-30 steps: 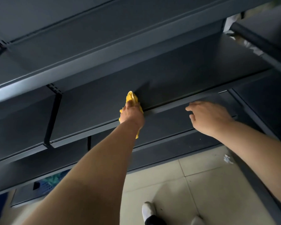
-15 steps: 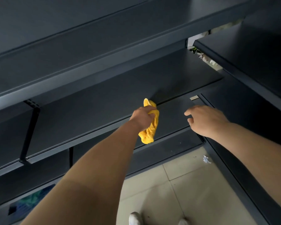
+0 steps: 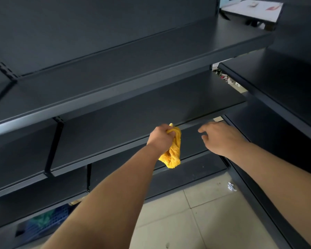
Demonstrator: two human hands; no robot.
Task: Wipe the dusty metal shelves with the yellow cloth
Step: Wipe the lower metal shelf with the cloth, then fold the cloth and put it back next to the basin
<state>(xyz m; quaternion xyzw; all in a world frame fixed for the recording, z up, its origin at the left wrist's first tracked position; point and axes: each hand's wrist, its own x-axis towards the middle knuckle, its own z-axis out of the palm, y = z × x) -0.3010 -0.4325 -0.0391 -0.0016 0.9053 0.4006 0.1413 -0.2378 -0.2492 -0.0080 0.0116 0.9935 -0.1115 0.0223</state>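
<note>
At centre frame, left hand has its grip closed round the yellow cloth; cloth is bunched and hangs from the fist in front of the middle shelf, its top tuft just at that shelf's front lip.

Change over the last second: cloth was pressed flat on the shelf edge under the palm; half a second back it was already lifted; now it dangles clear of the surface. View has also swung toward 3 o'clock, showing the shelf's right end.

Right hand, at 3 o'clock of the cloth, holds nothing; fingers loosely spread over the lower shelf. Contact with the metal: cannot tell.

Judgement: one wiping pass looks ended and the cloth is being regathered or carried to the next stretch. Upper shelf and the side unit at 2 o'clock remain to be judged; dust is not resolvable here.
</note>
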